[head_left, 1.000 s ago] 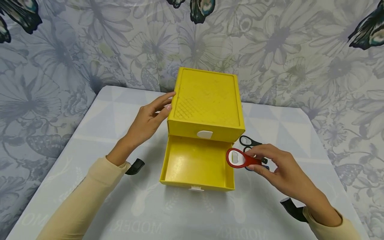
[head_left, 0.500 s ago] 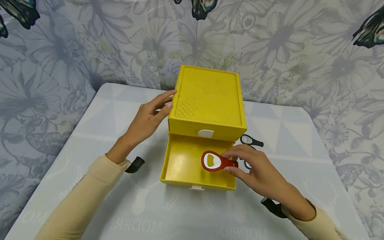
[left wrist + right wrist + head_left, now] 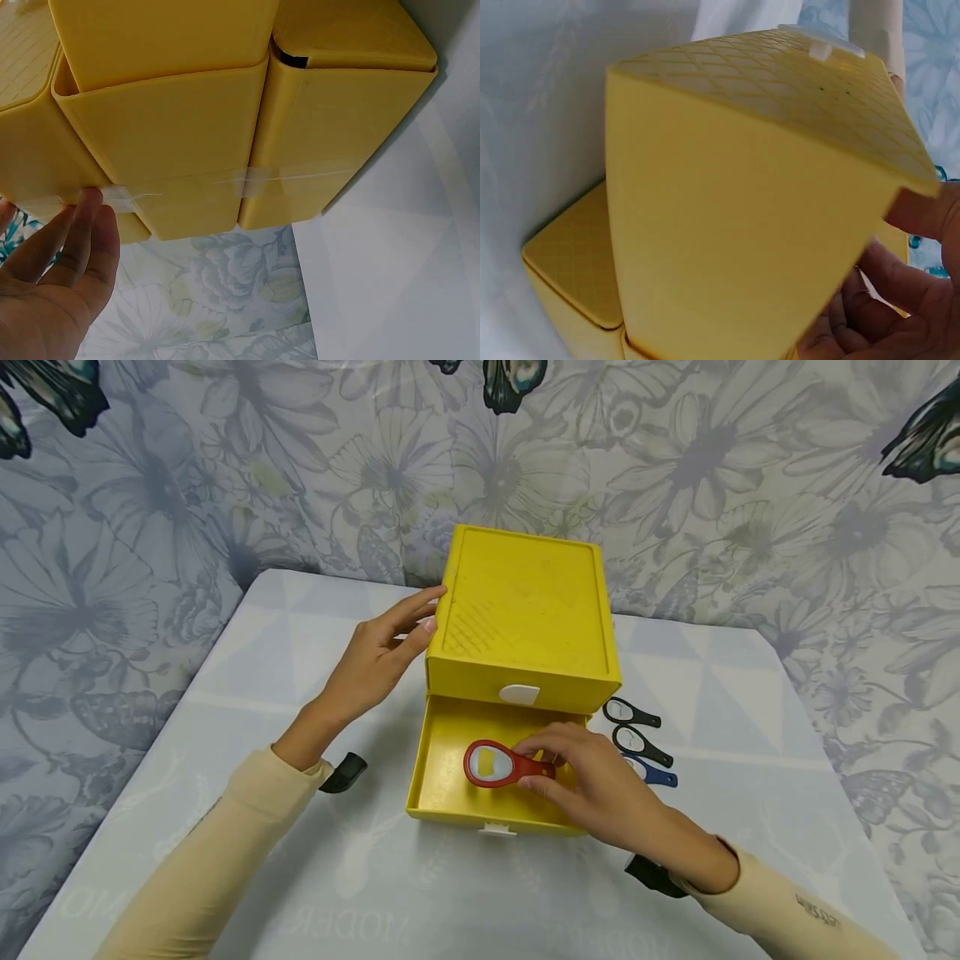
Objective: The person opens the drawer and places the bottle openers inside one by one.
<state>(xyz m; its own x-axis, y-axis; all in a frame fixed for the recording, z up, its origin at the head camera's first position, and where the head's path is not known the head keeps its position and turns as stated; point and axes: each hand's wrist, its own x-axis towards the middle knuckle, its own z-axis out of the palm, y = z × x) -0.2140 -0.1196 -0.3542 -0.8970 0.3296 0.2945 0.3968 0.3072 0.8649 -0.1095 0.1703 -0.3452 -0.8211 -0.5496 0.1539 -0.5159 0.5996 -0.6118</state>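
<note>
My left hand rests its fingertips against the left side of a yellow drawer unit. In the left wrist view those fingertips touch the unit's side wall by a strip of clear tape. One drawer, below the top one, is pulled out towards me. Above its floor, my right hand pinches a red bottle opener by the handle, its white-faced head pointing left. From the right wrist camera, the drawer's side wall hides the opener and part of the right hand.
Right of the unit lie two black openers of similar shape, an upper one and a lower one, and a blue one partly behind the right hand. A patterned cloth hangs behind the white table.
My right hand has carried the red bottle opener leftward from beside the unit to over the pulled-out drawer. The left hand has stayed against the unit's side.
</note>
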